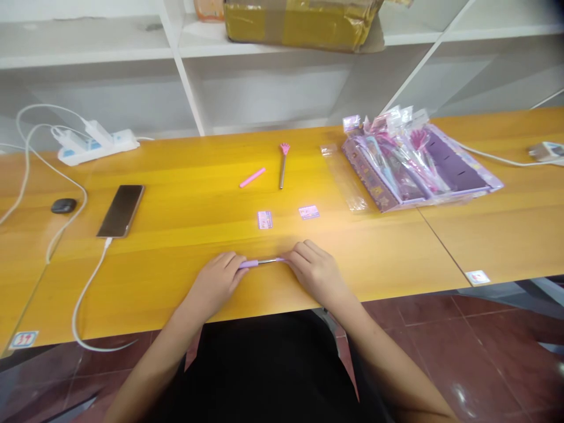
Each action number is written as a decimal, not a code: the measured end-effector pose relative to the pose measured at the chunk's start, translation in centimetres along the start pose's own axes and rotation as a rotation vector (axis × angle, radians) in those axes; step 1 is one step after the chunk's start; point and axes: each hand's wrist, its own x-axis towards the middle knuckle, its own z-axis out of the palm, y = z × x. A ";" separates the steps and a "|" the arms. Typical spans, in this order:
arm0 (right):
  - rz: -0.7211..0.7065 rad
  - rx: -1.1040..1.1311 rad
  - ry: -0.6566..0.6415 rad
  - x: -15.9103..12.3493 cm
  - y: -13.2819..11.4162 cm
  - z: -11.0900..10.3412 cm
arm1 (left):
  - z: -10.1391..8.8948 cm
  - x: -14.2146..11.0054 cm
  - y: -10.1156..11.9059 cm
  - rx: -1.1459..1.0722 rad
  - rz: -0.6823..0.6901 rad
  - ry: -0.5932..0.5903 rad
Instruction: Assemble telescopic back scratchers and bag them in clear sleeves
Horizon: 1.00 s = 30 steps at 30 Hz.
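Note:
Between my hands, low over the front of the table, is a thin stick point(267, 261) with a purple sleeve and a silver metal rod, held level. It looks like a back scratcher, though its right end is hidden. My left hand point(219, 279) is closed round the purple sleeve. The fingers of my right hand point(315, 271) pinch the other end. Beyond them lie two small pink and purple cards point(265, 220). Farther back are a loose pink tube point(252, 177) and a metal rod with a pink hand-shaped head point(284, 151).
At the right, a purple display box point(460, 155) holds several bagged pink and blue sticks. Beside it lies a clear plastic sleeve point(346, 176). A phone point(121, 210) on a white cable, a black mouse point(64, 205) and a power strip point(99, 147) are at the left.

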 end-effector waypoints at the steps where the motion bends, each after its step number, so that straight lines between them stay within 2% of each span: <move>1: 0.000 0.001 -0.001 0.0 0.0 0.0 | 0.1 0.0 0.0 -0.003 -0.006 0.008; 10: 0.004 -0.033 -0.025 -0.1 -0.4 -0.4 | -0.1 -0.2 0.4 0.000 0.024 0.093; 17: 0.001 -0.075 -0.006 -0.2 -1.2 -0.7 | 0.1 0.0 0.9 0.146 0.081 0.107; 20: -0.002 -0.072 -0.010 -0.7 -0.8 -1.2 | -0.3 -0.2 0.6 0.253 0.091 0.099; 22: 0.033 -0.089 -0.011 -1.7 0.6 -1.9 | -1.6 -1.0 -0.8 0.315 0.071 0.091; 24: 0.079 -0.126 0.001 -3.5 3.0 -2.9 | -3.7 -2.7 -3.4 0.373 0.023 0.092; 28: 0.154 -0.216 0.071 -8.4 10.0 -5.9 | -8.4 -7.5 -10.3 0.518 -0.045 0.124; 30: 0.200 -0.225 0.110 -10.4 13.1 -7.4 | -9.9 -9.7 -12.7 0.568 -0.060 0.163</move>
